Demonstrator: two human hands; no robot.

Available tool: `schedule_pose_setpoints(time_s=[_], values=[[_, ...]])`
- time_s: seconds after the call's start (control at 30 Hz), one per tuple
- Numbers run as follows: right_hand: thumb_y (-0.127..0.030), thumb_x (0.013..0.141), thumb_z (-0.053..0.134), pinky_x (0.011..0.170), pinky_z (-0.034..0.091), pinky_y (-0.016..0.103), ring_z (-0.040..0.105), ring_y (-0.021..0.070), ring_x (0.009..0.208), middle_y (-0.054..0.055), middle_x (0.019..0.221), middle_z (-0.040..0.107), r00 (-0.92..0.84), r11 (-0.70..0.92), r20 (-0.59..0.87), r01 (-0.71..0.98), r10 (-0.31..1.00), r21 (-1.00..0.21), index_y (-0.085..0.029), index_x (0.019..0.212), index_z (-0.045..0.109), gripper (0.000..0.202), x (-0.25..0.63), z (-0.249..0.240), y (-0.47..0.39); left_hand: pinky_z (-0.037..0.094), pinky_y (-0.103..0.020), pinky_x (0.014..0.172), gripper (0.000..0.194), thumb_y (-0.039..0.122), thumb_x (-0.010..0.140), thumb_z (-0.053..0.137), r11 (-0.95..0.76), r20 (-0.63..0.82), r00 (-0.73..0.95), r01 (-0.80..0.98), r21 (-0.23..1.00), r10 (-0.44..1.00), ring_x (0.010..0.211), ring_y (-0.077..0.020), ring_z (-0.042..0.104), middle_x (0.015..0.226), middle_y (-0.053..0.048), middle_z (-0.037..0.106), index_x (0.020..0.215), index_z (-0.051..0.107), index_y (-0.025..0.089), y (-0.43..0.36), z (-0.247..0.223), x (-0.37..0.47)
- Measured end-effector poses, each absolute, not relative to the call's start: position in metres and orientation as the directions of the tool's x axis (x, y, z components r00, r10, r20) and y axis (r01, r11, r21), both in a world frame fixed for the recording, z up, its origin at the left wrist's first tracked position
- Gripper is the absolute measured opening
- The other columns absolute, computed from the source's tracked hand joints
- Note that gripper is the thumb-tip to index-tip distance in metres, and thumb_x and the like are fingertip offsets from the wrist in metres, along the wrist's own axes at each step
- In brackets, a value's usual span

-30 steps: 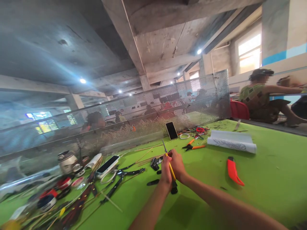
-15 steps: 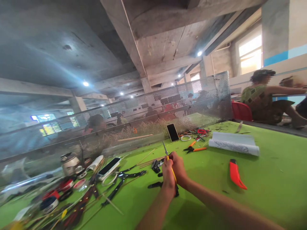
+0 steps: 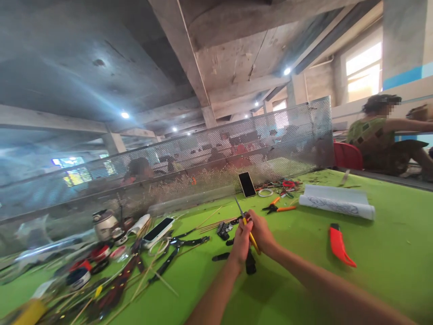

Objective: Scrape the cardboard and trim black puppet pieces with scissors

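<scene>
My left hand point(image 3: 241, 241) and my right hand point(image 3: 261, 232) are pressed close together above the green table, both with fingers closed. Between them a tool with a yellow handle and a slim metal blade point(image 3: 253, 241) points up and away from me. My right hand grips it, and my left thumb rests against it. What else the left fingers enclose is hidden. A black strap-like piece point(image 3: 251, 262) shows just below the hands. To their left are a small black piece point(image 3: 221, 256) and a dark buckle-like part point(image 3: 223, 230).
Orange-handled pliers point(image 3: 279, 207), a rolled paper point(image 3: 338, 203) and a red-handled cutter point(image 3: 340, 246) lie to the right. A phone point(image 3: 246, 184) leans near the perforated screen point(image 3: 203, 158). Black pliers point(image 3: 176, 246), a white phone point(image 3: 158, 230), sticks and jars crowd the left. A person sits beyond.
The view has shifted slightly, so the table's things sit a little further right. The yellow-handled tool has tilted a bit, and more of the black strap-like piece shows below my hands.
</scene>
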State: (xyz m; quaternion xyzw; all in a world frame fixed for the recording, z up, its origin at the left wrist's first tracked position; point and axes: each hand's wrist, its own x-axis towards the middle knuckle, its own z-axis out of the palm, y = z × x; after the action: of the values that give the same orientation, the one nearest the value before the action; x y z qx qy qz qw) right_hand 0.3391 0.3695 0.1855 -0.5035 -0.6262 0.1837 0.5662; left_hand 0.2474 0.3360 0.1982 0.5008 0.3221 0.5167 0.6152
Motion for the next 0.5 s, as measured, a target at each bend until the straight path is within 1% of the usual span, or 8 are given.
schedule_pose_setpoints(time_s=[0.17,0.33,0.5], values=[[-0.034,0.075,0.055,0.049,0.037,0.023,0.053,0.0152,0.053,-0.001,0.057,0.058,0.115,0.410,0.477,0.364,0.872,-0.837,-0.020,0.072,0.054,0.015,0.343,0.184,0.374,0.047,-0.028,0.063,0.052,0.064,0.067,0.067,-0.005,0.077,0.301,-0.233,0.972,0.950,0.075,-0.0204,0.065,0.076,-0.002,0.066,0.091,0.058,0.018,0.337,0.201,0.239],[-0.032,0.074,0.056,0.050,0.039,0.023,0.055,0.0155,0.055,-0.002,0.060,0.061,0.092,0.414,0.464,0.322,0.881,-0.851,-0.021,0.080,0.057,0.013,0.343,0.185,0.371,0.045,-0.025,0.061,0.048,0.058,0.065,0.070,-0.027,0.094,0.289,-0.227,0.973,0.953,0.074,-0.0178,0.064,0.077,0.000,0.064,0.090,0.056,0.019,0.339,0.204,0.233],[-0.034,0.074,0.058,0.051,0.042,0.023,0.058,0.0158,0.058,0.000,0.067,0.064,0.060,0.434,0.468,0.287,0.882,-0.854,-0.020,0.086,0.058,0.019,0.340,0.185,0.368,0.046,-0.026,0.061,0.045,0.055,0.065,0.072,-0.065,0.135,0.283,-0.243,0.968,0.950,0.073,-0.0186,0.063,0.074,-0.001,0.062,0.086,0.056,0.018,0.343,0.203,0.229]])
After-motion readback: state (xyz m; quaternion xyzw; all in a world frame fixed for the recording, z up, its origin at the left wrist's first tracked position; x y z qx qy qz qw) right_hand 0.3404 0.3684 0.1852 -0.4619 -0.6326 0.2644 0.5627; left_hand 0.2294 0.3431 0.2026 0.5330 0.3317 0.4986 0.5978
